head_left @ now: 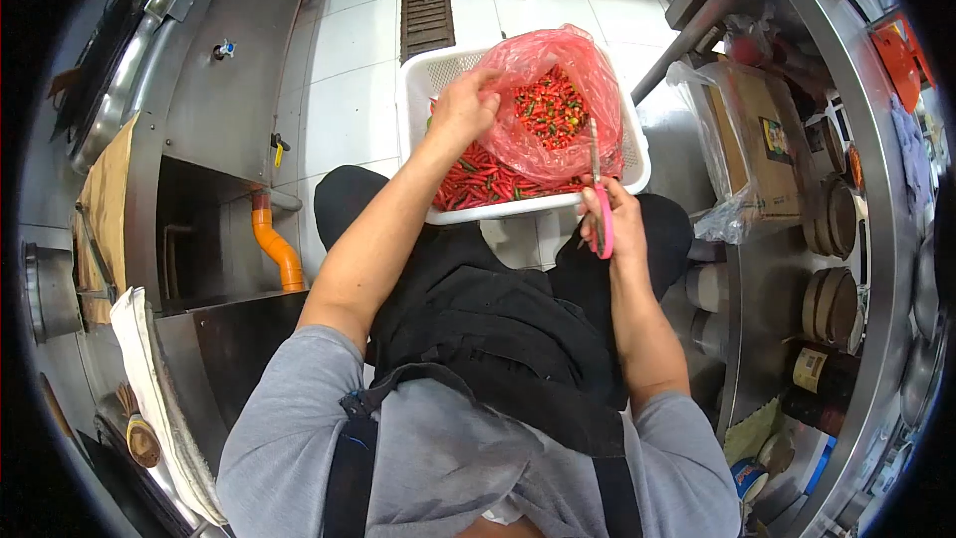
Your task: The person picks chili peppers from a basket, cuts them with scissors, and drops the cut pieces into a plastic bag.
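Right hand [625, 224] grips pink-handled scissors [604, 224], blades at the red bag [590, 55]; left hand [463, 112] at its rim, hold unconfirmed. Chillies [548, 110] lie inside, more in the white basket [640, 154]. Scissor work judged in hand; any cut calls for blades clear of plastic
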Demonstrator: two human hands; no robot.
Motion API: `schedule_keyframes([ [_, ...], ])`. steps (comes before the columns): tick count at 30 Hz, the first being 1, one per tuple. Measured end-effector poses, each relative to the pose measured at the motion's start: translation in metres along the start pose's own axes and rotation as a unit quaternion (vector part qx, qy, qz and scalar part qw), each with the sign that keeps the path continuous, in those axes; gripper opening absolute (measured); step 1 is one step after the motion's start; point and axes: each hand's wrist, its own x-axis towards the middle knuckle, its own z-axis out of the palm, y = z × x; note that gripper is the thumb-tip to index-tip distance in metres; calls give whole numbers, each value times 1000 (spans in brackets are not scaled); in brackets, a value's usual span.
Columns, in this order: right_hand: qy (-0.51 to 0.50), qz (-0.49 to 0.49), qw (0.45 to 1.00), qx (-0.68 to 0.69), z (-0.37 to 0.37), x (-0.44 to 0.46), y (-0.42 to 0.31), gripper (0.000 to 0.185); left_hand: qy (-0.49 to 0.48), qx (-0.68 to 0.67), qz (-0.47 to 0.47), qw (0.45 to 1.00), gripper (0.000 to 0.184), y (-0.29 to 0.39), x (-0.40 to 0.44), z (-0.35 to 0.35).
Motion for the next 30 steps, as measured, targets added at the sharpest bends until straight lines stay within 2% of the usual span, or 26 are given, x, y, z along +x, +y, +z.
schedule_keyframes([
  [2, 2, -3, 999, 40, -9, 2, 6, 34, 42, 91, -27, 995, 42, -10, 3, -5],
  [3, 11, -5, 999, 51, -6, 1, 5, 35, 22, 49, -74, 996, 54, -4, 2, -6],
  [4, 20, -8, 998, 62, -2, 1, 5, 36, 24, 52, -73, 996, 54, -8, 3, 1],
  [7, 43, 4, 998, 37, 9, -1, 1, 38, 5, 115, -199, 973, 63, -26, 6, 28],
  [11, 45, -6, 999, 26, 11, -1, 0, 43, 29, 60, -127, 990, 52, -22, 25, 27],
  [14, 42, -15, 999, 31, 8, -2, 1, 43, 31, 78, -137, 987, 53, 3, 48, 3],
  [16, 39, -11, 999, 34, 8, -2, 0, 43, 37, 74, -130, 988, 52, -4, 58, -4],
  [18, 37, -5, 999, 37, 7, -3, 0, 43, 21, 79, -73, 994, 54, -9, 58, -9],
  [19, 35, -12, 998, 41, 7, -2, 0, 43, -45, 103, -83, 990, 63, -13, 56, -12],
  [20, 34, -13, 998, 44, 6, -3, 3, 43, -51, 104, -91, 989, 63, -18, 45, -14],
  [23, 25, -6, 999, 42, 6, -5, 13, 37, -77, 82, -77, 991, 88, -37, 23, -35],
  [25, 29, -12, 998, 47, 5, -6, 8, 28, -68, 149, -65, 984, 83, -44, -1, -53],
  [26, 18, 2, 999, 38, 0, -1, 17, 26, -99, 151, -104, 978, 80, -44, -11, -60],
  [27, 12, 30, 999, 41, 1, -3, 7, 25, -165, 212, -164, 949, 72, -51, -16, -63],
  [28, 11, 14, 998, 63, 2, 1, 13, 25, -216, 197, -158, 943, 65, -22, -26, -72],
  [29, -6, 10, 998, 69, 0, 3, 16, 30, -274, 113, -117, 948, 62, -17, -40, -75],
  [30, -2, 2, 998, 65, 5, -3, -2, 35, -276, 104, -56, 954, 64, -18, -52, -70],
])
